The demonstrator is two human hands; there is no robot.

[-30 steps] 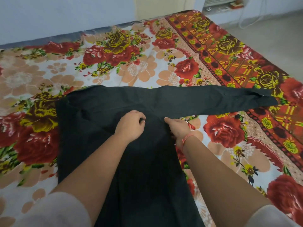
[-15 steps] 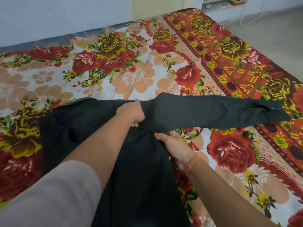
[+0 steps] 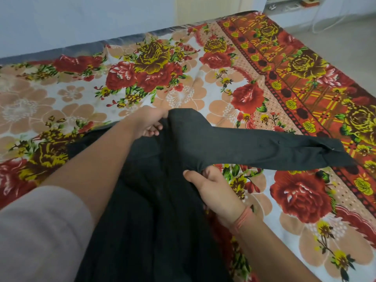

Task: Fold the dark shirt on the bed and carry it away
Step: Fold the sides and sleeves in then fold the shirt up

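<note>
Early in the fold: your left hand [image 3: 148,123] grips the dark shirt [image 3: 162,220] at the shoulder, your right hand [image 3: 213,190] pinches the underarm, and the long sleeve [image 3: 264,149] lies stretched out across the floral bedsheet [image 3: 183,88], so, by my reading, most of the folding and the carry-off are yet to do.

A floral-sheeted bed [image 3: 183,94] stands against a pale blue wall [image 3: 81,21], grey floor [image 3: 350,49] to its right.

Your left grip [image 3: 147,123] pinches the dark shirt [image 3: 152,231] at its shoulder, raised off the bed [image 3: 183,94]; your right grip [image 3: 213,190] holds the underarm fold. The sleeve [image 3: 264,149] stretches toward the bed's right edge.
</note>
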